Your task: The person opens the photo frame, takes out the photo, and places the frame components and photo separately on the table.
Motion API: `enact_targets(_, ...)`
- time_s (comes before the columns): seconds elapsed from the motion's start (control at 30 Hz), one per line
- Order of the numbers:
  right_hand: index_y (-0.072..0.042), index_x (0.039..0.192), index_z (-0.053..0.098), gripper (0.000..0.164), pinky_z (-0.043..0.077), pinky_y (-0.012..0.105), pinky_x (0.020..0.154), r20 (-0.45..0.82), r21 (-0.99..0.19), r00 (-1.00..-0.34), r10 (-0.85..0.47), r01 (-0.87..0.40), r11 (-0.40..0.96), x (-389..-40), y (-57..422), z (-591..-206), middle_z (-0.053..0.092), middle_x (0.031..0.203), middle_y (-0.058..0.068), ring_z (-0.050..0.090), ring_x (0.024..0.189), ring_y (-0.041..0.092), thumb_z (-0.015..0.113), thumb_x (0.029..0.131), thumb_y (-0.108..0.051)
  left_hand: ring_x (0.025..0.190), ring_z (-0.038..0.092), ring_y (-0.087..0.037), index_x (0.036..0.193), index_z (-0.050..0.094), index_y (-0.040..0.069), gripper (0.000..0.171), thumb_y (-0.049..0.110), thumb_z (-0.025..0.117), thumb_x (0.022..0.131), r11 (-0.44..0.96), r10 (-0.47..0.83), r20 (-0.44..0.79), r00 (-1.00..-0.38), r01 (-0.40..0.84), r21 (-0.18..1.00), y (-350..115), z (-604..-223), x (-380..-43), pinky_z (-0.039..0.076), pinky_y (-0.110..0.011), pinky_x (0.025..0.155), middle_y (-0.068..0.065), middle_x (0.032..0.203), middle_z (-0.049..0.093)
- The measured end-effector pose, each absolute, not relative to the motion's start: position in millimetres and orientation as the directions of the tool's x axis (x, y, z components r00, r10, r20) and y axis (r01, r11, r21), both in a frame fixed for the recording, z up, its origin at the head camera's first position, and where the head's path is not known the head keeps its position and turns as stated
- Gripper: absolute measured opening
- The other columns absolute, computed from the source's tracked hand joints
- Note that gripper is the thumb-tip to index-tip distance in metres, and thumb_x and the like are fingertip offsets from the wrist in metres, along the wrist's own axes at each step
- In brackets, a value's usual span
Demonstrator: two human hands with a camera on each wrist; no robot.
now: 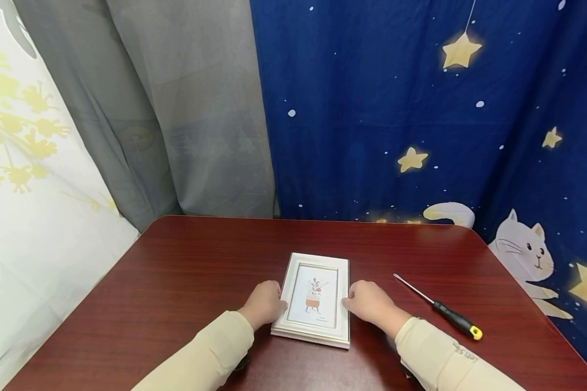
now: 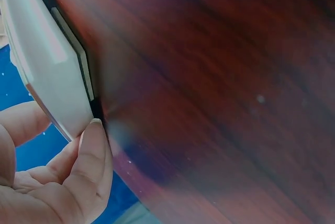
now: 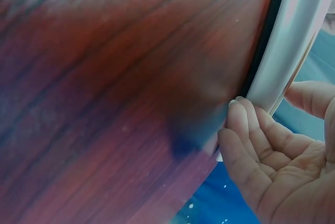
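A white picture frame (image 1: 315, 296) lies face up near the table's front, with a drawing of red flowers and green leaves in an orange pot on legs. My left hand (image 1: 265, 304) grips its left edge, thumb on the front and fingers at the side. On the opposite edge, my right hand (image 1: 372, 305) pinches the frame likewise. In the left wrist view, fingertips touch the lower rim of the frame's white side (image 2: 47, 51), beside a dark backing. The right wrist view has fingers curled against the other white side (image 3: 288, 41).
A screwdriver (image 1: 450, 315) with a black and yellow handle lies to the right of the right hand, its tip pointing away. The reddish-brown table (image 1: 215, 244) ends at grey curtains (image 1: 205, 108) and a blue star-patterned curtain (image 1: 352, 136). White patterned cloth (image 1: 39, 233) hangs at left.
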State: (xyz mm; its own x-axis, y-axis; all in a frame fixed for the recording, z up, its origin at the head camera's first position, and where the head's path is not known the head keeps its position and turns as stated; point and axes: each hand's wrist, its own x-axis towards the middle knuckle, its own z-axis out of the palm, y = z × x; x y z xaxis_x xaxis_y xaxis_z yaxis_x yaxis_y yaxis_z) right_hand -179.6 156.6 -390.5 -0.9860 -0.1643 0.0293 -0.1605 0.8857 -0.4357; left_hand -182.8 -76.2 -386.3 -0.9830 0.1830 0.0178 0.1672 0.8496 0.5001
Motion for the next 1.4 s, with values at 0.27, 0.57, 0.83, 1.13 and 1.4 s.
enact_targets(0.27, -0.017, 0.053, 0.036, 0.041, 0.023, 0.024, 0.050, 0.041, -0.415, -0.984, -0.174, -0.175, 0.893, -180, 164, -392, 0.026, 0.048, -0.008, 0.027, 0.050, 0.009, 0.066, 0.080, -0.015, 0.056, 0.039, -0.015, 0.062, 0.043, 0.007, 0.033, 0.004, 0.073, 0.077, 0.855, 0.202, 0.026, -0.979, 0.190, 0.482, -72, -388, -179, 0.036, -0.027, 0.054, -0.002, 0.059, 0.041)
enact_targets(0.57, -0.017, 0.053, 0.037, 0.041, 0.024, 0.024, 0.050, 0.039, -0.399, -0.983, -0.180, -0.180, 0.899, -181, 167, -390, 0.027, 0.048, -0.008, 0.028, 0.049, 0.009, 0.067, 0.082, -0.014, 0.055, 0.039, -0.014, 0.061, 0.044, 0.008, 0.033, 0.005, 0.073, 0.076, 0.848, 0.210, 0.021, -0.978, 0.193, 0.493, -68, -387, -177, 0.036, -0.026, 0.053, -0.001, 0.058, 0.041)
enact_targets(0.83, -0.015, 0.054, 0.041, 0.038, 0.026, 0.024, 0.050, 0.028, -0.388, -0.984, -0.177, -0.174, 0.905, -182, 169, -390, 0.031, 0.048, -0.007, 0.031, 0.049, 0.010, 0.066, 0.082, -0.015, 0.056, 0.040, -0.015, 0.062, 0.044, 0.007, 0.032, 0.006, 0.074, 0.076, 0.854, 0.206, 0.011, -0.979, 0.185, 0.487, -66, -389, -178, 0.036, -0.027, 0.053, -0.002, 0.059, 0.042)
enact_targets(1.13, -0.013, 0.058, 0.050, 0.031, 0.030, 0.026, 0.051, 0.005, -0.379, -0.984, -0.179, -0.167, 0.910, -182, 172, -390, 0.036, 0.050, -0.006, 0.035, 0.050, 0.011, 0.067, 0.083, -0.015, 0.055, 0.040, -0.015, 0.062, 0.045, 0.007, 0.032, 0.006, 0.075, 0.076, 0.847, 0.204, 0.000, -0.979, 0.177, 0.501, -64, -389, -177, 0.036, -0.027, 0.053, -0.002, 0.058, 0.043)
enact_targets(1.4, -0.012, 0.058, 0.051, 0.030, 0.030, 0.026, 0.051, -0.004, -0.385, -0.984, -0.176, -0.161, 0.909, -183, 173, -390, 0.037, 0.050, -0.006, 0.035, 0.050, 0.011, 0.067, 0.084, -0.016, 0.055, 0.039, -0.015, 0.062, 0.045, 0.007, 0.032, 0.006, 0.074, 0.076, 0.851, 0.203, 0.004, -0.979, 0.178, 0.494, -64, -388, -177, 0.036, -0.027, 0.053, -0.002, 0.058, 0.042)
